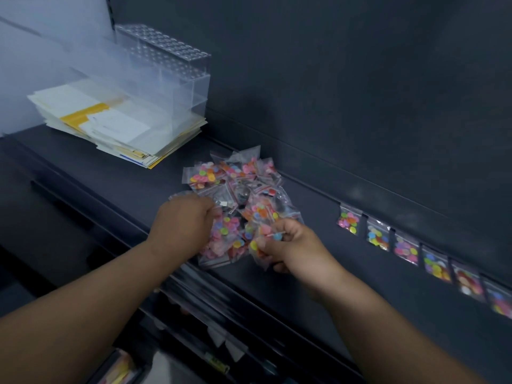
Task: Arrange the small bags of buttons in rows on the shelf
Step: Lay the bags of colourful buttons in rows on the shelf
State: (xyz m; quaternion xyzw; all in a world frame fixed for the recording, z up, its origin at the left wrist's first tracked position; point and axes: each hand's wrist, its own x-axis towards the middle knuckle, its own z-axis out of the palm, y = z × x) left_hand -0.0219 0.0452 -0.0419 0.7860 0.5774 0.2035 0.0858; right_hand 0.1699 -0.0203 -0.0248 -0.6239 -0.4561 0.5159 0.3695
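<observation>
Progress: one row (406, 249) is started on the shelf (318, 273). Six small bags are in view, stood side by side against the back wall (332, 79), and the line runs off the right edge of the view. Spacing looks fairly even, with the bags close but mostly apart. The greater part is left: a loose pile (235, 184) of bags sits mid-shelf, heaped and overlapping, well apart from the row's first bag. Judgement: early stage, first row only and no second row begun.

Hands: the right hand (291, 246) is at the pile's near right edge, fingers (273, 242) curled and pinching one bag (264, 238), possibly more than one. The left hand (182, 225) is at the pile's left edge with its fingers curled down among the bags and the tips hidden. I cannot tell whether it grips anything.

Materials: the bags are thin, clear, crinkly film, rectangular, with a red strip near the top. Inside are flat round buttons in pink, yellow, green, blue and orange. The shelf is dark, matt and smooth.

Also present at far left: a slumped stack of papers (110, 126), white and yellow. On it stands a clear rigid plastic holder (166, 65) with a grid of holes in its top.
</observation>
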